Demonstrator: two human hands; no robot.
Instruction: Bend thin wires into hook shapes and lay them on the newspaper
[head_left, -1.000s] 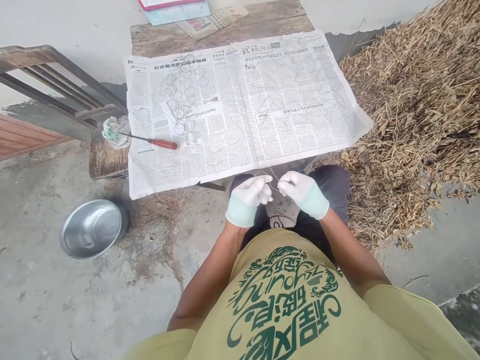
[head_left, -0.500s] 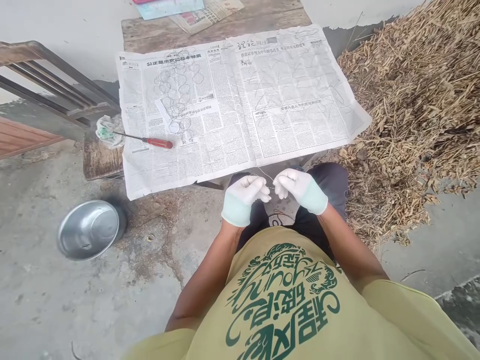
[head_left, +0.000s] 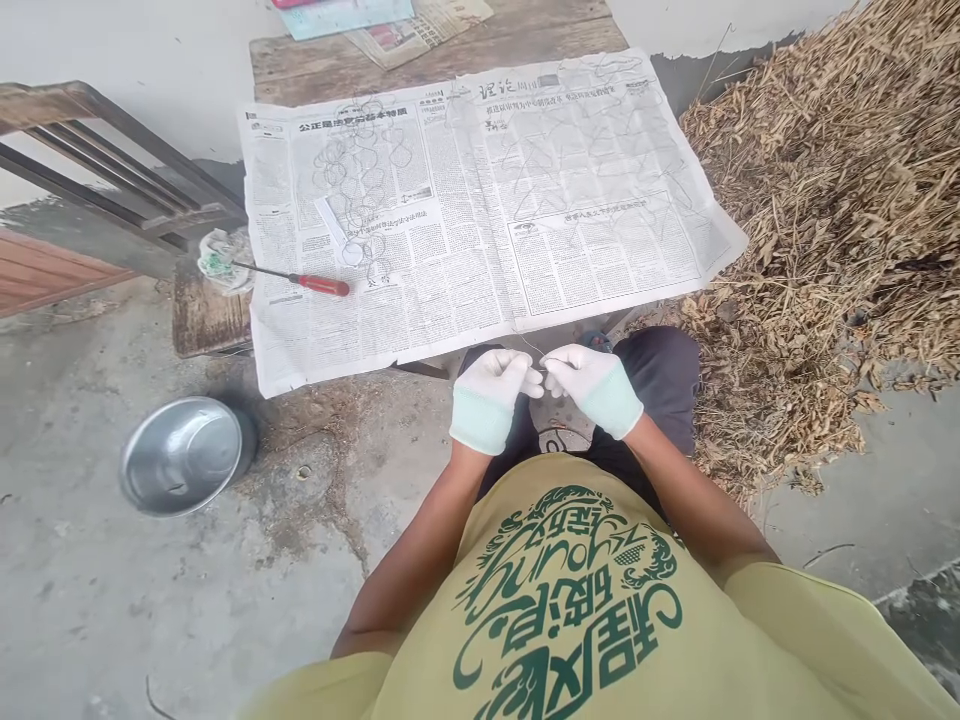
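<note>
Both my hands wear white gloves and meet over my lap, just below the near edge of a spread newspaper (head_left: pixel 480 210). My left hand (head_left: pixel 491 398) is closed in a pinch on a thin wire (head_left: pixel 534 350). My right hand (head_left: pixel 592 385) is closed too, its fingertips touching the left ones and pinching the same wire. The wire is fine and only a short bit shows above the fingers. On the newspaper lie bent wire shapes: linked loops (head_left: pixel 364 185) at the left and angular outlines (head_left: pixel 570 150) at the right.
A red-handled screwdriver (head_left: pixel 304 281) lies at the paper's left edge beside a crumpled rag (head_left: pixel 217 262). A metal bowl (head_left: pixel 184 455) sits on the concrete at the left. Dry straw (head_left: pixel 832 220) is heaped at the right. A wooden frame (head_left: pixel 112 170) leans at the far left.
My hands have drawn together until the fingertips touch. The wire loop that stood above them a second ago has shrunk to a short stub.
</note>
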